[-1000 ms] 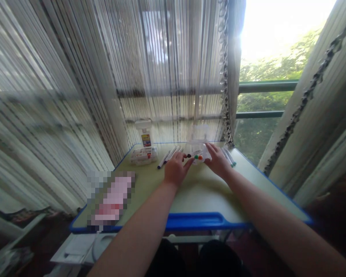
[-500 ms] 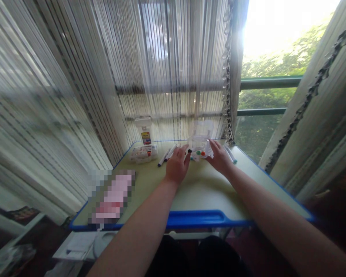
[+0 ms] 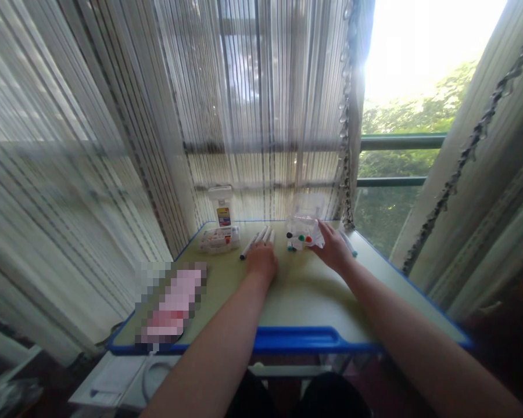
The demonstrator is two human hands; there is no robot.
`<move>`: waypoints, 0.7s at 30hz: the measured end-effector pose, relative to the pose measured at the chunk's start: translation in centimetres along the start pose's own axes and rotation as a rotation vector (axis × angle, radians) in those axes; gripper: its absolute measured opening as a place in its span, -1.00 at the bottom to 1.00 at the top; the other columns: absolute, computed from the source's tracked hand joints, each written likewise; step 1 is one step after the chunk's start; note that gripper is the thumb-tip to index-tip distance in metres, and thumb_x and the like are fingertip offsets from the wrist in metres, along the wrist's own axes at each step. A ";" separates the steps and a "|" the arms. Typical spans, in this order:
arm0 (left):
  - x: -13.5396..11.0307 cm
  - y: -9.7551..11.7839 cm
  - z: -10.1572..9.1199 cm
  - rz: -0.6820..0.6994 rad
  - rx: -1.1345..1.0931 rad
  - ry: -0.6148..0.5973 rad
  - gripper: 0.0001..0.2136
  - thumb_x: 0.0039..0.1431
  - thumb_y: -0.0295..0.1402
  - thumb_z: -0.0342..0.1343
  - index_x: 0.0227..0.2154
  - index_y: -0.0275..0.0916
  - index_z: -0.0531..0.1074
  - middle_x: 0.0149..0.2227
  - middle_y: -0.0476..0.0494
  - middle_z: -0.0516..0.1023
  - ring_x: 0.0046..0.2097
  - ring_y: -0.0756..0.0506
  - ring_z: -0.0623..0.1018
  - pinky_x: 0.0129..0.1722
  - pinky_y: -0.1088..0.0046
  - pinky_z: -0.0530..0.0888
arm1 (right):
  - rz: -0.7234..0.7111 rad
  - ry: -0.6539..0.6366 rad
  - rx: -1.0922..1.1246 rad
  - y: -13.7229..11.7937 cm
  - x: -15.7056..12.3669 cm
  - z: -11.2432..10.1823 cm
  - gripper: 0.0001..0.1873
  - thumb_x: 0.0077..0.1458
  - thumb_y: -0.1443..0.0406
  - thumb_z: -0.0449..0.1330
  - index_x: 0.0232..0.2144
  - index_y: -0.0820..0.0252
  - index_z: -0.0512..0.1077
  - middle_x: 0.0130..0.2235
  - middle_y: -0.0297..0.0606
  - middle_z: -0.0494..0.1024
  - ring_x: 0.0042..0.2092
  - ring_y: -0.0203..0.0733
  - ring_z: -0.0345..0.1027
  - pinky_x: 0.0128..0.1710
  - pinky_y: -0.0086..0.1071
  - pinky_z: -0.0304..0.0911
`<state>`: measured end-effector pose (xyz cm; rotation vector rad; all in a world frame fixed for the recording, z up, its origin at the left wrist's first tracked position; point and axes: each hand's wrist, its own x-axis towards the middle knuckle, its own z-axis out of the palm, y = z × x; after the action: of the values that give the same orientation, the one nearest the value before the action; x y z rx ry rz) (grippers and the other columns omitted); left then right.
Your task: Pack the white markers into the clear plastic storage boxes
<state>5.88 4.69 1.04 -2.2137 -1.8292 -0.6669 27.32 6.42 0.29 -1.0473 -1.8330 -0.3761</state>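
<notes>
My right hand (image 3: 333, 246) is closed on the right side of a clear plastic box (image 3: 304, 225), which is tilted with its lid raised behind. Inside it, marker ends show in black, green (image 3: 301, 238) and orange-red. More dark and teal ends show low at its front left. To the left, my left hand (image 3: 262, 261) reaches palm down onto several white markers (image 3: 265, 233) lying side by side. One near its left edge has a dark blue cap (image 3: 243, 256). The left fingertips are hidden among the markers, so their grip is unclear.
A second clear box (image 3: 220, 239) with its lid up stands at the back left. Another white marker with a teal end (image 3: 349, 244) lies right of my right hand. A blurred-out pink thing (image 3: 178, 296) is at the left. The table has a blue edge (image 3: 296, 339); curtains hang behind.
My left hand has left the front of the clear box, where a black marker end now shows in it, and moved left onto the loose markers. My right hand stays on the box.
</notes>
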 end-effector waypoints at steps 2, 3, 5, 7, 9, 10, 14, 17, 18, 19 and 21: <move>-0.1 0.0 -0.1 -0.039 0.025 0.029 -0.76 0.01 -0.43 0.04 -0.24 -0.34 0.47 -0.18 -0.43 0.47 -0.12 -0.30 0.45 -0.19 0.17 0.42 | 0.006 0.006 0.003 0.1 0.0 0.0 -0.34 0.00 0.21 0.19 0.14 0.19 0.13 0.04 0.04 0.39 0.02 0.13 0.33 -0.02 0.05 0.26; -0.1 -0.1 -0.1 -0.057 0.038 0.039 -0.78 0.01 -0.39 0.06 -0.28 -0.33 0.48 -0.19 -0.43 0.47 -0.11 -0.31 0.45 -0.20 0.16 0.42 | 0.007 0.007 0.006 0.1 0.0 0.1 -0.34 0.00 0.21 0.19 0.14 0.19 0.14 0.03 0.04 0.39 0.01 0.13 0.34 -0.03 0.05 0.27; -0.1 -0.1 0.0 -0.071 0.070 0.055 -0.82 0.00 -0.34 0.09 -0.36 -0.31 0.49 -0.20 -0.43 0.47 -0.10 -0.32 0.43 -0.20 0.13 0.42 | 0.007 0.005 0.009 0.1 0.0 0.1 -0.36 0.00 0.20 0.19 0.13 0.20 0.16 0.01 0.04 0.40 0.00 0.14 0.34 -0.05 0.04 0.29; -0.1 -0.3 0.1 -0.057 0.092 0.055 -0.86 0.01 -0.35 0.09 -0.42 -0.30 0.50 -0.22 -0.43 0.49 -0.09 -0.33 0.43 -0.20 0.11 0.41 | 0.003 -0.002 0.009 0.1 0.0 0.2 -0.36 0.00 0.19 0.19 0.13 0.19 0.16 0.01 0.04 0.41 0.01 0.13 0.34 -0.05 0.04 0.29; 0.1 -0.4 0.2 -0.042 0.083 0.040 -0.86 0.05 -0.43 0.04 -0.44 -0.29 0.50 -0.25 -0.43 0.50 -0.10 -0.32 0.45 -0.20 0.11 0.42 | 0.001 -0.011 0.010 0.1 0.0 0.2 -0.35 0.00 0.19 0.19 0.14 0.17 0.16 0.02 0.03 0.40 0.02 0.13 0.33 -0.04 0.04 0.28; 0.1 -0.4 0.2 -0.050 0.061 0.029 -0.84 0.07 -0.47 0.00 -0.43 -0.29 0.49 -0.25 -0.43 0.50 -0.11 -0.31 0.46 -0.22 0.13 0.42 | 0.004 -0.012 0.011 0.1 0.0 0.2 -0.35 0.00 0.19 0.19 0.14 0.17 0.15 0.02 0.02 0.40 0.03 0.12 0.32 -0.03 0.04 0.27; 0.4 -0.5 -0.2 -0.191 -0.100 0.003 -0.76 0.16 -0.51 -0.14 -0.30 -0.34 0.45 -0.20 -0.42 0.47 -0.23 -0.23 0.52 -0.29 0.23 0.43 | 0.033 0.012 0.009 0.3 0.0 0.2 -0.33 0.00 0.17 0.19 0.15 0.19 0.15 0.03 0.04 0.39 0.04 0.14 0.31 -0.02 0.06 0.26; 0.6 -0.3 -0.6 -0.297 -0.263 0.122 -0.76 0.23 -0.43 -0.17 -0.25 -0.37 0.39 -0.16 -0.41 0.44 -0.27 -0.16 0.53 -0.29 0.30 0.43 | 0.040 0.036 0.004 0.5 -0.1 0.3 -0.34 0.00 0.15 0.19 0.13 0.22 0.17 0.02 0.07 0.40 0.04 0.15 0.31 -0.02 0.06 0.26; 0.7 -0.2 -0.7 -0.310 -0.325 0.193 -0.78 0.24 -0.41 -0.17 -0.25 -0.36 0.37 -0.15 -0.40 0.43 -0.27 -0.15 0.53 -0.28 0.31 0.43 | 0.044 0.041 -0.002 0.6 -0.1 0.3 -0.35 0.01 0.14 0.19 0.13 0.23 0.18 0.01 0.07 0.40 0.03 0.16 0.32 -0.03 0.06 0.26; 0.8 -0.1 -0.7 -0.306 -0.392 0.267 -0.79 0.25 -0.39 -0.16 -0.24 -0.35 0.35 -0.16 -0.37 0.44 -0.26 -0.13 0.53 -0.27 0.32 0.44 | 0.049 0.043 -0.008 0.7 -0.1 0.3 -0.35 0.01 0.13 0.19 0.13 0.23 0.19 0.01 0.08 0.40 0.03 0.17 0.32 -0.03 0.07 0.26; 0.9 0.0 -0.6 -0.250 -0.529 0.369 -0.83 0.26 -0.37 -0.14 -0.21 -0.30 0.30 -0.21 -0.30 0.47 -0.26 -0.11 0.53 -0.25 0.33 0.44 | 0.058 0.039 -0.014 0.8 -0.1 0.4 -0.35 0.02 0.12 0.18 0.13 0.22 0.19 0.01 0.08 0.41 0.02 0.17 0.32 -0.05 0.08 0.26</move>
<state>5.87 5.20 1.97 -1.9456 -1.8970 -1.6500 27.75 7.11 -0.17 -1.0931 -1.7633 -0.3727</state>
